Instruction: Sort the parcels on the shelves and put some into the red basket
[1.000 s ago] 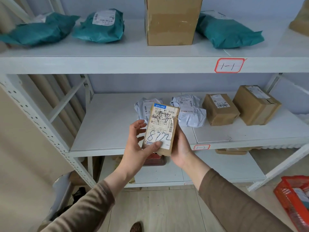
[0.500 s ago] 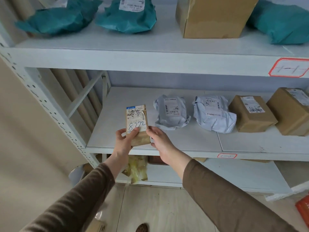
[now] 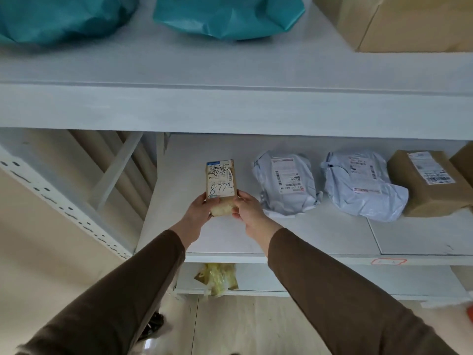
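Observation:
A small brown parcel (image 3: 220, 183) with a white label marked 8772 lies flat on the middle shelf (image 3: 320, 237), left of the other parcels. My left hand (image 3: 199, 210) grips its near left corner and my right hand (image 3: 247, 210) grips its near right corner. To its right lie two grey-white bag parcels (image 3: 286, 184) (image 3: 363, 187) and a brown box (image 3: 430, 183). A sliver of the red basket (image 3: 470, 312) shows at the right edge by the floor.
The top shelf (image 3: 230, 106) carries two teal bags (image 3: 227, 14) and a cardboard box (image 3: 409, 21). A yellow bag (image 3: 217, 278) sits on the lowest shelf. The perforated shelf post (image 3: 58, 201) runs down the left; a beige wall lies beyond it.
Both hands carried the small brown parcel from chest height onto the left part of the middle shelf and laid it flat. The view moved closer and leftward.

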The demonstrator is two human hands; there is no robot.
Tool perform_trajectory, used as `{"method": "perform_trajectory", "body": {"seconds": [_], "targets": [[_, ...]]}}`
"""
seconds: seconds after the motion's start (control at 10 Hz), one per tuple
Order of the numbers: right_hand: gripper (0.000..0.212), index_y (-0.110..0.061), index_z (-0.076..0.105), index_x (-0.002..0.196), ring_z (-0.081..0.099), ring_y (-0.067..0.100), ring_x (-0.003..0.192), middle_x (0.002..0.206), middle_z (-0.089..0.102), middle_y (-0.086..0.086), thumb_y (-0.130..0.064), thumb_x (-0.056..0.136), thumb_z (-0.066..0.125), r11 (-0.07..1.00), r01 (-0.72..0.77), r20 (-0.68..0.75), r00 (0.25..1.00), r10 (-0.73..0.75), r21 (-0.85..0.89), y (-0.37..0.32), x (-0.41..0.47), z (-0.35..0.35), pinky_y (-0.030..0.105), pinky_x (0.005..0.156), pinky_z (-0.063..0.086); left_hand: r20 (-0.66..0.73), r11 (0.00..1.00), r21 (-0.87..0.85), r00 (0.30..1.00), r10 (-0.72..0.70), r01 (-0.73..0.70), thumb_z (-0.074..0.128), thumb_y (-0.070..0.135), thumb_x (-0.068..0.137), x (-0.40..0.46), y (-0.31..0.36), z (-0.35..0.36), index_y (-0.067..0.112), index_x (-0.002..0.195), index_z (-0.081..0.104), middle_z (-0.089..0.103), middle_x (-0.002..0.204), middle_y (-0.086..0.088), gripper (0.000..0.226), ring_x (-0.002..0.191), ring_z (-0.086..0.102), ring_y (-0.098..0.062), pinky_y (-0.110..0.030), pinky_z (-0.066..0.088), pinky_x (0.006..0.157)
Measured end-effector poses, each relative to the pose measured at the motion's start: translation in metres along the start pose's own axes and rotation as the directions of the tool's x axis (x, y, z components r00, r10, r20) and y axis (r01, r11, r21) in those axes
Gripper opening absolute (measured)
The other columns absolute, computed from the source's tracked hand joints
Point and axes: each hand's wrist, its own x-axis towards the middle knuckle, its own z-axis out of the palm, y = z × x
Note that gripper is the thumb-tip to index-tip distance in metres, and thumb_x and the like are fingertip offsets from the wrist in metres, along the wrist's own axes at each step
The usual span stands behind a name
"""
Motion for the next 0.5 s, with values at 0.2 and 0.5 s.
{"method": "perform_trajectory", "body": {"seconds": [0.2, 0.5], "targets": [[0.041, -0.015, 0.064, 0.133, 0.057, 0.015, 0.083, 0.121, 0.07, 0.01, 0.002, 0.102, 0.043, 0.999, -0.045, 0.001, 0.999, 0.044, 0.015, 0.003, 0.018, 0.009, 0.022, 0.072, 0.053, 0.009, 0.994, 0.105, 1.0, 0.012, -0.012, 0.056, 0.012, 0.103, 0.033, -0.007, -0.009, 0.016, 0.14, 0.058, 0.068, 0.133, -0.006, 0.038, 0.121, 0.063, -0.027, -0.031, 0.054, 0.089], [0.05, -0.011, 0.037, 0.155, 0.055, 0.028, 0.123, 0.136, 0.058, 0.01, -0.007, 0.105, 0.046, 0.994, -0.104, 0.046, 0.994, 0.102, 0.045, 0.003, 0.006, 0.004, 0.039, 0.106, 0.05, -0.058, 0.965, 0.255, 0.998, -0.039, 0.052, 0.062, 0.036, 0.099, 0.036, -0.017, -0.019, 0.018, 0.162, 0.03, 0.043, 0.161, -0.008, 0.073, 0.144, 0.044, -0.03, -0.042, 0.032, 0.122]]}}
